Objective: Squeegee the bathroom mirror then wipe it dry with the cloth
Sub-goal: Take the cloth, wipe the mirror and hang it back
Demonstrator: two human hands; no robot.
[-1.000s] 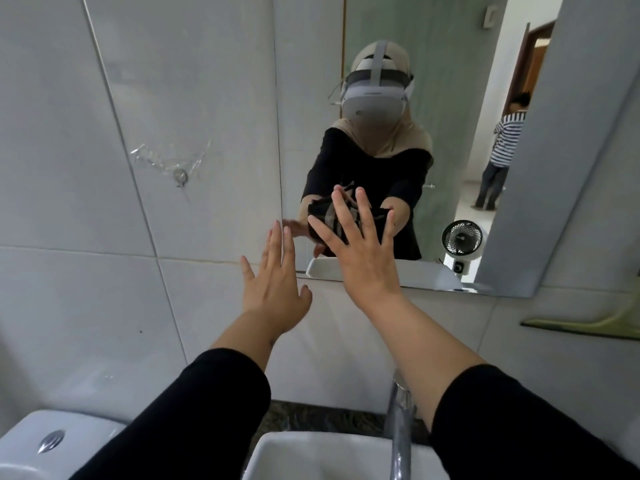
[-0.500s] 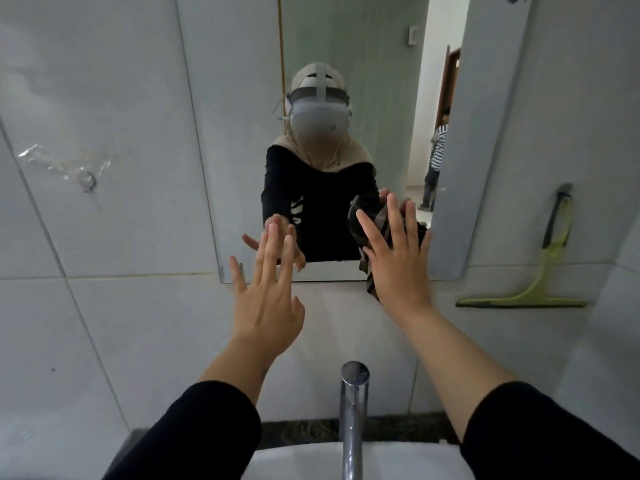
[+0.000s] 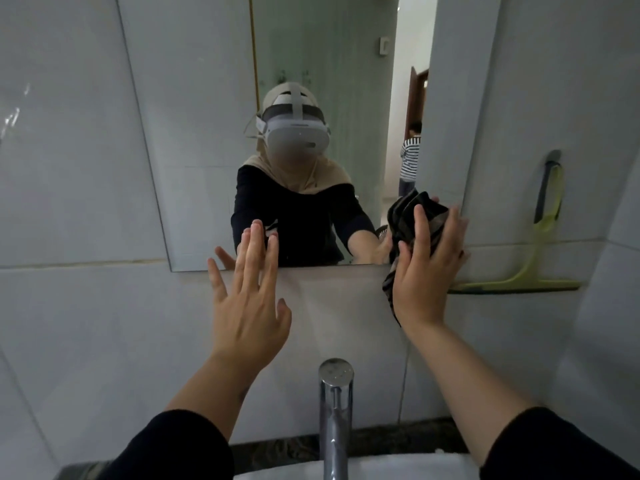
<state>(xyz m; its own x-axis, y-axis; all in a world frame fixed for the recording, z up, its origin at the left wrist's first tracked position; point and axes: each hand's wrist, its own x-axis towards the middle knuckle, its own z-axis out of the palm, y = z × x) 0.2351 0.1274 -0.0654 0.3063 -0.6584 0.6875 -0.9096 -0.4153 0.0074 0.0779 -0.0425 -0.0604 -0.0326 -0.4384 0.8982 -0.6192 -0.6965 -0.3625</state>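
Note:
A frameless mirror (image 3: 207, 140) hangs on the grey tiled wall. My right hand (image 3: 426, 271) presses a dark striped cloth (image 3: 404, 216) flat against the mirror's lower right corner, fingers spread over it; a tail of the cloth hangs below the mirror's bottom edge. My left hand (image 3: 247, 299) is raised with fingers apart just below the mirror's bottom edge, holding nothing. A yellow-green squeegee (image 3: 540, 258) hangs on the wall to the right of the mirror, blade down, untouched.
A chrome tap (image 3: 335, 410) stands at bottom centre over the white basin (image 3: 398, 469). The mirror reflects me wearing a headset and a second person in a striped shirt (image 3: 410, 157) in the doorway behind.
My right hand has slid the cloth rightwards along the mirror's bottom to its right corner. The view has swung right, bringing the squeegee in. My left hand stays open.

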